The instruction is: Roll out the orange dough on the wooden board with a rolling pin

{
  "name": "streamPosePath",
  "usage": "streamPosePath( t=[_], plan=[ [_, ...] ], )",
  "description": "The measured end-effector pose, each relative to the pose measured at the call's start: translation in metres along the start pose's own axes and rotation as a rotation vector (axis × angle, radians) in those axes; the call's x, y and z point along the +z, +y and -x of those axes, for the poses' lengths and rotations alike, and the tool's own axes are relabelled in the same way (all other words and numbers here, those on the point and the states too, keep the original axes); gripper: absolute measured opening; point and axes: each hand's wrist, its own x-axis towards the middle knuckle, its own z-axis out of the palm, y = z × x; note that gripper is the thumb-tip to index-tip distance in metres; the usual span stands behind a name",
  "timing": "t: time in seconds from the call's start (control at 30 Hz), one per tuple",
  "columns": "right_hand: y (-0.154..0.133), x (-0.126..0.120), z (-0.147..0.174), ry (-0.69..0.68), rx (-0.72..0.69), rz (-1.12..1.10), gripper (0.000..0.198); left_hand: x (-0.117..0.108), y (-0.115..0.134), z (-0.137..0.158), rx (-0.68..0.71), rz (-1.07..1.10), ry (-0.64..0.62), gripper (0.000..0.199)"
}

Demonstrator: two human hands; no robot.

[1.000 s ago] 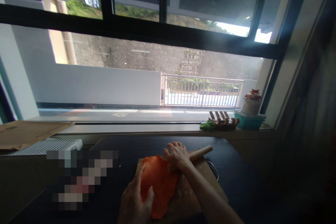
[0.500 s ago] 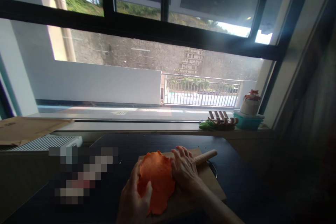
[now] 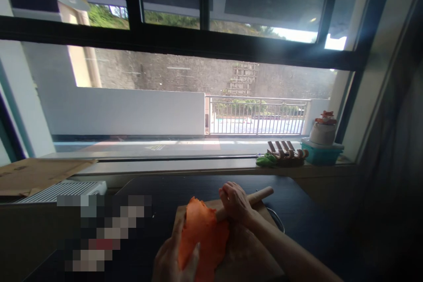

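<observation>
Lower centre of frame: orange sheet (image 3: 205,233) on a board (image 3: 246,253). My left hand (image 3: 173,259), thumb spread from fingers, at its left edge; my right hand (image 3: 236,203) curls round the rolling pin (image 3: 262,194).

R hand (image 3: 236,203) on rolling pin (image 3: 262,195)

Backlit scene: daylight enters through the window (image 3: 185,42) toward 12 o'clock, strongest beyond the railing (image 3: 257,116) just off centre toward 3 o'clock, where detail washes out. Bluish glare veils the window at 2 o'clock. The counter (image 3: 161,216) at 6 o'clock lies dim. Dark blur fills 4 o'clock; coarse pixel blocks cover a patch at 8 o'clock.
</observation>
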Motion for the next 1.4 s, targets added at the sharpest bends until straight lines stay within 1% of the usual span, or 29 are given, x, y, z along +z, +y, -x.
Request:
streamPosePath(
  t=[0.07,0.13,0.27,0.37,0.47,0.53,0.6,0.67,0.77,0.83,0.9,1.0,1.07,1.13,1.17,1.23,1.4],
  plan=[
    [0.007,-0.003,0.009,-0.033,-0.007,0.067,0.027,0.002,0.001,0.0,0.031,-0.029,0.006,0.056],
    [0.008,-0.008,0.011,-0.061,0.019,0.1,0.025,0.0,0.002,0.001,0.021,-0.025,0.0,0.054],
    [0.005,-0.025,0.01,-0.079,0.055,0.078,0.026,-0.01,0.001,0.002,-0.049,0.046,-0.018,0.052],
    [0.003,-0.035,0.024,-0.126,0.048,0.038,0.025,-0.012,0.003,0.001,-0.083,0.102,-0.052,0.053],
    [-0.002,-0.035,0.042,-0.154,0.057,0.015,0.021,-0.006,0.005,0.0,-0.11,0.14,-0.041,0.057],
    [-0.01,-0.029,0.044,-0.115,0.069,-0.02,0.02,0.0,0.004,0.0,-0.159,0.149,0.002,0.061],
    [-0.021,-0.02,0.033,-0.072,0.058,-0.059,0.02,0.004,0.001,0.001,-0.206,0.142,0.038,0.064],
    [-0.032,-0.01,0.012,-0.057,0.025,-0.048,0.022,0.007,-0.001,0.002,-0.214,0.121,0.055,0.065],
    [-0.042,-0.001,-0.019,-0.098,0.083,-0.016,0.03,0.006,-0.002,0.002,-0.179,0.089,0.071,0.062],
    [-0.044,0.0,-0.026,-0.131,0.11,-0.008,0.034,0.004,0.001,0.001,-0.144,0.081,0.063,0.06],
    [-0.043,-0.003,-0.015,-0.146,0.125,-0.006,0.036,0.002,0.004,0.0,-0.121,0.073,0.04,0.061],
    [-0.037,-0.013,0.025,-0.116,0.131,-0.002,0.031,0.0,0.009,-0.001,-0.126,0.05,0.024,0.063],
    [-0.033,-0.019,0.052,-0.09,0.076,0.008,0.026,0.0,0.011,-0.002,-0.126,0.045,0.019,0.063],
    [-0.031,-0.023,0.066,-0.07,0.03,0.024,0.026,0.0,0.012,-0.002,-0.116,0.046,0.023,0.062],
    [-0.03,-0.023,0.065,-0.073,0.02,0.032,0.027,0.001,0.012,-0.001,-0.108,0.044,0.029,0.061],
    [-0.031,-0.02,0.051,-0.108,0.024,0.043,0.03,0.0,0.012,-0.001,-0.083,0.04,0.04,0.06],
    [-0.039,-0.001,-0.017,-0.208,0.098,0.042,0.04,-0.003,0.01,-0.001,-0.024,0.028,0.029,0.057]
  ],
)
